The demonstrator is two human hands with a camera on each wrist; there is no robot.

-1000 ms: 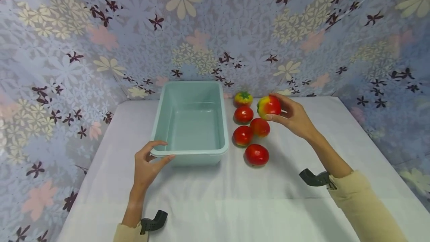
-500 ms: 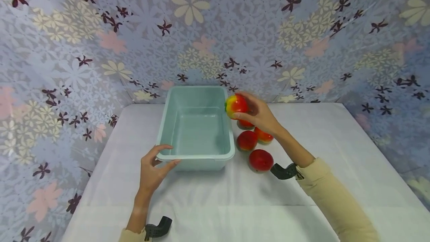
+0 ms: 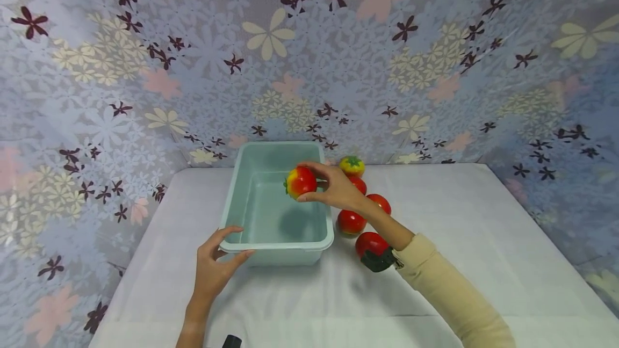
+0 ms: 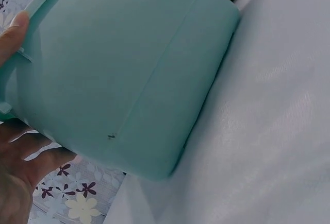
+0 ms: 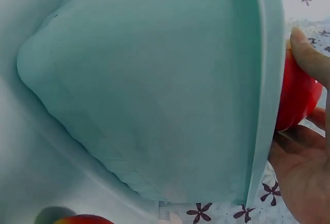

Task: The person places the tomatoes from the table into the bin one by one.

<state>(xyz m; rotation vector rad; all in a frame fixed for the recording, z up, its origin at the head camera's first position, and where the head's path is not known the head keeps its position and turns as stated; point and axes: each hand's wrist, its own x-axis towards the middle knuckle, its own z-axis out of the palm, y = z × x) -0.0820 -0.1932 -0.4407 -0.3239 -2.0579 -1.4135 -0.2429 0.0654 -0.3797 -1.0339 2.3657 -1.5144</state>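
Observation:
My right hand (image 3: 340,191) holds a glossy red-and-yellow fruit (image 3: 301,181) with a green leafy cap, thumb and fingers on opposite sides. The fruit is over the inside of a pale green plastic bin (image 3: 280,246), and a shadow falls on the bin's floor below it. In the right wrist view, the bin's rim hides part of the red fruit (image 5: 296,95). My left hand (image 3: 213,267) grips the bin's near left corner, thumb outside and a finger over the rim. The left wrist view shows that hand (image 4: 20,167) against the bin's outer wall (image 4: 118,69).
Right of the bin, several similar fruits lie on the white-covered table (image 3: 459,230): a yellow one (image 3: 352,166) with a green cap at the back and red ones, the nearest (image 3: 371,243) partly behind the right wrist's black camera mount (image 3: 377,261). Flower-patterned cloth (image 3: 290,69) rises behind.
My right hand has carried the fruit leftward, from above the other fruits, across the bin's right rim to over its inside. My left hand keeps its grip on the corner.

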